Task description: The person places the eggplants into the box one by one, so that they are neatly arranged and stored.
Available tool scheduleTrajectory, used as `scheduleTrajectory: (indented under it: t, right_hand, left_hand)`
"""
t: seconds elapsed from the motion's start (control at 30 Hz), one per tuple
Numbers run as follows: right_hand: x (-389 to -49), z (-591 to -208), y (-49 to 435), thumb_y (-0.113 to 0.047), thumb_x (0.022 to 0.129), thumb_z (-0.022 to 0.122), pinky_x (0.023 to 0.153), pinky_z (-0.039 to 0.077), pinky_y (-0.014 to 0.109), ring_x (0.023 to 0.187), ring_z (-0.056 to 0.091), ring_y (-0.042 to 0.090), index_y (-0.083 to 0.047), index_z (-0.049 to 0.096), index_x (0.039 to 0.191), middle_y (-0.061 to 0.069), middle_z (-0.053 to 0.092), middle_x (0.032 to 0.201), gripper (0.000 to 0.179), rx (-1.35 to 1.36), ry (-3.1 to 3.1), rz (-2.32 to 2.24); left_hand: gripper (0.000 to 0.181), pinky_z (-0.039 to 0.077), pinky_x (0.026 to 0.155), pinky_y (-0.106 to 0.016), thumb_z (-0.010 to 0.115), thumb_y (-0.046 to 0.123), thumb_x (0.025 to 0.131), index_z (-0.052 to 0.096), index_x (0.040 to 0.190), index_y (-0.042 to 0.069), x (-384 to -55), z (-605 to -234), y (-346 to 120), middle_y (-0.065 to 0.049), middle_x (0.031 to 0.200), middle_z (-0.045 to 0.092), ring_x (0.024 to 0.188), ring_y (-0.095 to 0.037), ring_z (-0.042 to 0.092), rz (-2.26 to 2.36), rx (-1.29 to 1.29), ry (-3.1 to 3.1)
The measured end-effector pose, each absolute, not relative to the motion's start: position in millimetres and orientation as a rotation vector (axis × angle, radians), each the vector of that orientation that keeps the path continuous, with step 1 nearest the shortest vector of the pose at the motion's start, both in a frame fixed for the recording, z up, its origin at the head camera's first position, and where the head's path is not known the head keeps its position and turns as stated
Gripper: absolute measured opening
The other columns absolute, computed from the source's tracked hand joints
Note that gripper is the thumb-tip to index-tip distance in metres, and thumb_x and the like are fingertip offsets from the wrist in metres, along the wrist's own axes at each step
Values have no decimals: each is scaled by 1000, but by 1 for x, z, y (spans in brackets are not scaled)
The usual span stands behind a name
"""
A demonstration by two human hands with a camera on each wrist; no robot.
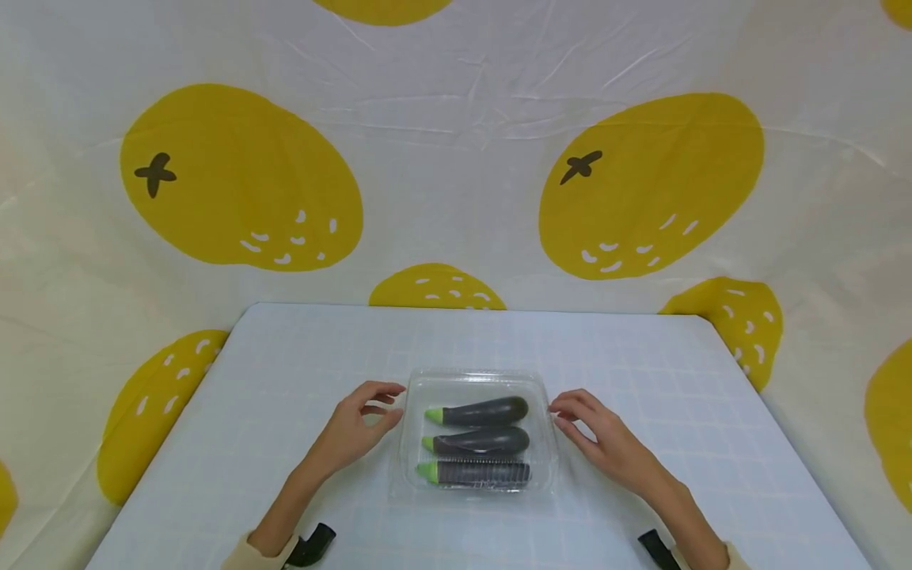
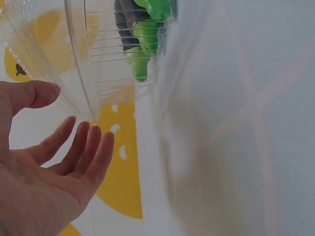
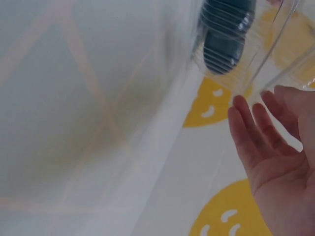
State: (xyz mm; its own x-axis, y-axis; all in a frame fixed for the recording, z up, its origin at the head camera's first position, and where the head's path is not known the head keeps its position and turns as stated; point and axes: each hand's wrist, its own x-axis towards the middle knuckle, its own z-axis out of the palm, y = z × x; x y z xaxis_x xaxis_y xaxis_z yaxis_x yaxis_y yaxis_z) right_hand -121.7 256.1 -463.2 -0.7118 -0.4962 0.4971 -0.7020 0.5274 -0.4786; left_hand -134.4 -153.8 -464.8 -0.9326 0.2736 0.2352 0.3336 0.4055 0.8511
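A clear plastic clamshell box [image 1: 473,385] lies on the table with its lid over three toy-like eggplants. The upper eggplant [image 1: 488,412], the middle eggplant [image 1: 484,440] and the lower eggplant [image 1: 492,473] are dark with green stem ends pointing left. My left hand [image 1: 356,427] is at the box's left side, fingertips right by the rim, thumb apart from the fingers. On the opposite side my right hand [image 1: 602,439] has its loosely bent fingers close to the right rim. In the left wrist view, green stems [image 2: 146,37] show through the ribbed wall.
A pale checked cloth covers the table [image 1: 321,340]. Behind and beside it hangs a white curtain [image 1: 449,174] printed with large yellow fruit. Dark wrist-worn devices [image 1: 311,546] show on both forearms near the front edge.
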Motion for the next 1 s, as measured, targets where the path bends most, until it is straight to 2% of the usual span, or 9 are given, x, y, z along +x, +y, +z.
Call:
scheduleTrajectory:
  t: [0.2,0.33,0.47,0.6,0.67,0.8,1.0]
  right_hand:
    - [-113,-461,257,0,90,76,79,60,28,93,66,8,-11,69,116,0,65,113,29,929,-2583,922]
    - [-106,-457,258,-7,92,77,77,61,32,92,64,5,-12,69,120,-5,69,112,29,867,-2672,912]
    - [-100,-455,258,-13,95,76,76,60,33,90,63,2,-8,67,124,-7,71,109,31,838,-2737,936]
    - [-97,-453,258,-15,97,73,71,59,29,83,62,-1,-5,66,125,-10,70,101,30,862,-2776,992]
    - [-95,-453,259,-14,98,72,69,58,27,80,62,-2,-4,65,124,-13,68,96,29,891,-2776,1023]
    - [-92,-453,260,-16,99,70,67,57,23,77,60,-2,-4,64,123,-15,66,89,27,932,-2795,1068]
    - [-86,-455,264,-17,103,65,68,57,24,78,62,-1,-7,67,116,-8,71,87,16,1003,-2816,1207]
  left_hand:
    - [51,57,94,-37,76,10,94,55,140,3,-131,-466,-155,-11,123,65,111,-30,62,-1566,-592,-2636]
    - [54,56,88,-31,76,12,95,52,142,3,-128,-466,-155,-11,118,64,103,-25,62,-1601,-570,-2690]
    - [59,55,78,-26,75,17,95,48,145,3,-123,-466,-158,-9,112,62,92,-16,61,-1657,-510,-2778]
    - [58,55,73,-26,73,25,97,48,145,5,-119,-466,-161,-5,107,61,89,-14,62,-1707,-488,-2854]
    - [53,55,72,-27,72,28,98,51,141,5,-118,-466,-163,-3,105,61,88,-14,62,-1712,-505,-2879]
    - [35,54,70,-27,69,29,100,64,124,4,-116,-465,-166,-2,98,65,87,-15,62,-1704,-584,-2912]
    - [22,53,55,-28,65,27,102,69,106,5,-114,-465,-172,-7,87,67,71,-17,61,-1841,-731,-2983]
